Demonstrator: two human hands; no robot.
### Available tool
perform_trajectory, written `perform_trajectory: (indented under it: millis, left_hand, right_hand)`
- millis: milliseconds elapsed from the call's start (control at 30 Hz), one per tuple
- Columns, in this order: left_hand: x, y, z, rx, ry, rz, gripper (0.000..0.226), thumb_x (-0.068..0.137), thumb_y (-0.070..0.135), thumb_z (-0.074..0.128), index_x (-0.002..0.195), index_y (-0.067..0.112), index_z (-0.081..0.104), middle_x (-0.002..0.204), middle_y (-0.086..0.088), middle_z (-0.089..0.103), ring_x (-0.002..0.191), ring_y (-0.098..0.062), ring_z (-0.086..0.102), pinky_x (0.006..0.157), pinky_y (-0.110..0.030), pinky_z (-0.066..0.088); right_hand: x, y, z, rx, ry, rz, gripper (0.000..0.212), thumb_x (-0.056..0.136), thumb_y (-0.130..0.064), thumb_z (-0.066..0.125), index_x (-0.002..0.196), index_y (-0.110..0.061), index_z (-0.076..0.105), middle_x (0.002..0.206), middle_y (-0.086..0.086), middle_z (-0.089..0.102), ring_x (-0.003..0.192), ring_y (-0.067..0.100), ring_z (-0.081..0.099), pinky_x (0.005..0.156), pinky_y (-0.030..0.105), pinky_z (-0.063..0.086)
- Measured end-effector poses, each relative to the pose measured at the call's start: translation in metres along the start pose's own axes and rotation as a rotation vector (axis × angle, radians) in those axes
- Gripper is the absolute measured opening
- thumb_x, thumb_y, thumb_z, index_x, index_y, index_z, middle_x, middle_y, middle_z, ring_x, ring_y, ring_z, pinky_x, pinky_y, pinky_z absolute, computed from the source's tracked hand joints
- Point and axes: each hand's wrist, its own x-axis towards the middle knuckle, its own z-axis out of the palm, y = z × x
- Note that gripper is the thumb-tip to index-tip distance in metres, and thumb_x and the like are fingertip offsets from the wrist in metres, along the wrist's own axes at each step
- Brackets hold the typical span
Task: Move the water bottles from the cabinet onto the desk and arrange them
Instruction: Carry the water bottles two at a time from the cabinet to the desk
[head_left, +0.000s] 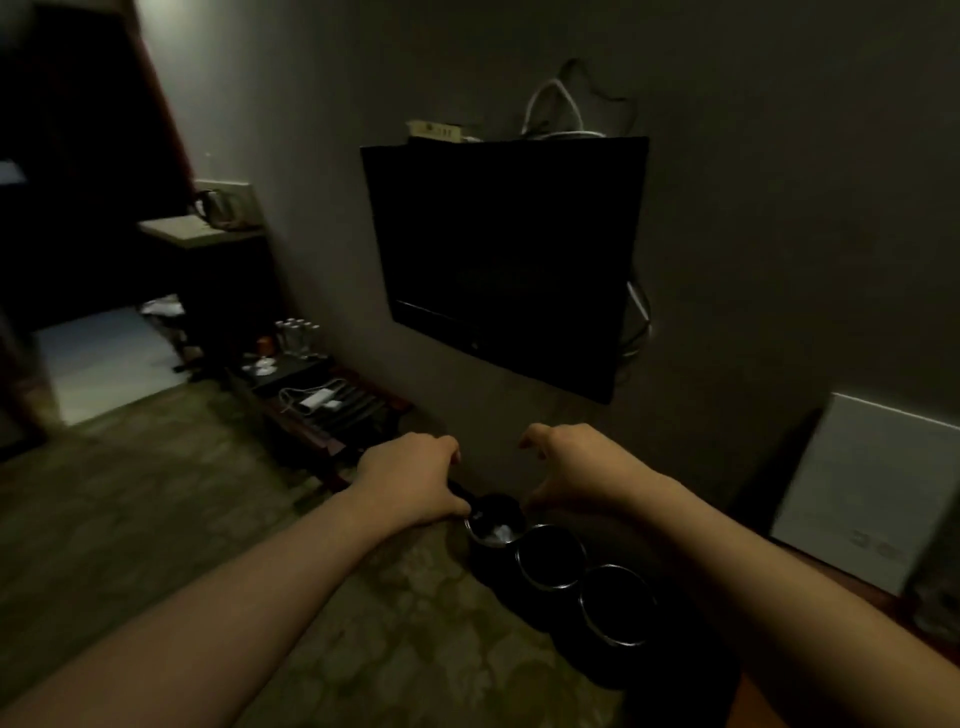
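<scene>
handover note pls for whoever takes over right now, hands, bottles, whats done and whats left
Left hand: curled shut around something dark beside the row of three dark, metal-rimmed round bins; what it grips is unclear.
Right hand: open, fingers curled, hovering over the far bin, holding nothing.
Bottles: a cluster of clear plastic water bottles with white caps stands far left on the low dark wooden rack by the wall.
Done: no bottle in hand.
Left: fetch the bottles, set them on the desk, arrange them.

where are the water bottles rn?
In the head view the water bottles stand in a cluster far left of centre, on the low dark shelf below the cabinet, left of the wall TV, well beyond both hands.
</scene>
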Motion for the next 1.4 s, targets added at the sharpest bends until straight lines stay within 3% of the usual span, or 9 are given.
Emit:
perform_trajectory:
  millis: [233, 333, 400, 533, 667, 767, 933, 1400]
  left_hand:
    - [-0.003, -0.13, 0.008, -0.032, 0.013, -0.219, 0.069, 0.063, 0.07, 0.07, 0.12, 0.033, 0.057, 0.107, 0.008, 0.064, 0.096, -0.015, 0.061, 0.071, -0.035, 0.055]
    - [0.011, -0.175, 0.014, -0.072, 0.024, -0.281, 0.07, 0.063, 0.07, 0.071, 0.121, 0.034, 0.057, 0.114, 0.007, 0.065, 0.101, -0.015, 0.062, 0.074, -0.034, 0.055]
    - [0.025, -0.204, 0.017, -0.089, 0.042, -0.315, 0.068, 0.062, 0.068, 0.072, 0.119, 0.035, 0.058, 0.113, 0.008, 0.066, 0.101, -0.015, 0.062, 0.073, -0.032, 0.054]
    - [0.069, -0.265, 0.012, -0.145, 0.064, -0.37, 0.057, 0.064, 0.056, 0.077, 0.112, 0.028, 0.063, 0.108, 0.003, 0.067, 0.093, -0.015, 0.061, 0.074, -0.033, 0.054]
    - [0.115, -0.332, -0.007, -0.16, 0.119, -0.44, 0.058, 0.066, 0.055, 0.076, 0.114, 0.024, 0.063, 0.11, 0.0, 0.067, 0.094, -0.017, 0.061, 0.078, -0.036, 0.055]
    - [0.145, -0.379, -0.014, -0.148, 0.128, -0.499, 0.068, 0.066, 0.058, 0.076, 0.123, 0.025, 0.06, 0.118, 0.0, 0.064, 0.102, -0.019, 0.061, 0.083, -0.038, 0.055]
    - [0.182, -0.446, -0.011, -0.204, 0.163, -0.575, 0.066, 0.067, 0.055, 0.079, 0.122, 0.023, 0.061, 0.116, 0.0, 0.063, 0.1, -0.018, 0.06, 0.084, -0.037, 0.055]
    - [0.322, -0.685, 0.014, -0.236, 0.226, -0.58, 0.053, 0.071, 0.048, 0.077, 0.116, 0.028, 0.059, 0.106, 0.007, 0.062, 0.088, -0.011, 0.057, 0.074, -0.033, 0.054]
  right_hand:
    - [0.106, -0.079, 0.032, -0.053, -0.086, -0.176, 0.08, 0.066, -0.045, 0.085, 0.134, -0.027, 0.046, 0.113, 0.001, 0.065, 0.091, 0.018, 0.063, 0.071, 0.034, 0.057]
    - [0.158, -0.101, 0.042, -0.042, -0.123, -0.234, 0.085, 0.065, -0.045, 0.085, 0.137, -0.029, 0.042, 0.095, -0.009, 0.058, 0.072, 0.006, 0.053, 0.053, 0.02, 0.042]
    - [0.198, -0.114, 0.045, -0.047, -0.133, -0.277, 0.085, 0.066, -0.045, 0.085, 0.137, -0.029, 0.041, 0.088, -0.012, 0.05, 0.071, 0.007, 0.048, 0.049, 0.019, 0.035]
    - [0.289, -0.14, 0.045, -0.055, -0.143, -0.362, 0.085, 0.066, -0.047, 0.085, 0.136, -0.026, 0.043, 0.102, -0.004, 0.061, 0.08, 0.012, 0.048, 0.058, 0.025, 0.038]
    - [0.38, -0.172, 0.039, -0.047, -0.159, -0.385, 0.081, 0.068, -0.046, 0.085, 0.133, -0.021, 0.045, 0.095, -0.004, 0.06, 0.08, 0.015, 0.054, 0.058, 0.027, 0.043]
    - [0.441, -0.191, 0.039, -0.048, -0.163, -0.428, 0.071, 0.066, -0.047, 0.085, 0.123, -0.022, 0.05, 0.085, -0.012, 0.054, 0.074, 0.01, 0.05, 0.052, 0.023, 0.035]
    - [0.527, -0.224, 0.046, -0.051, -0.21, -0.481, 0.078, 0.068, -0.044, 0.086, 0.134, -0.023, 0.05, 0.122, 0.001, 0.064, 0.101, 0.019, 0.061, 0.077, 0.028, 0.051]
    - [0.787, -0.327, 0.106, -0.053, -0.192, -0.483, 0.076, 0.073, -0.038, 0.084, 0.136, -0.019, 0.048, 0.13, 0.005, 0.059, 0.111, 0.022, 0.058, 0.09, 0.036, 0.053]
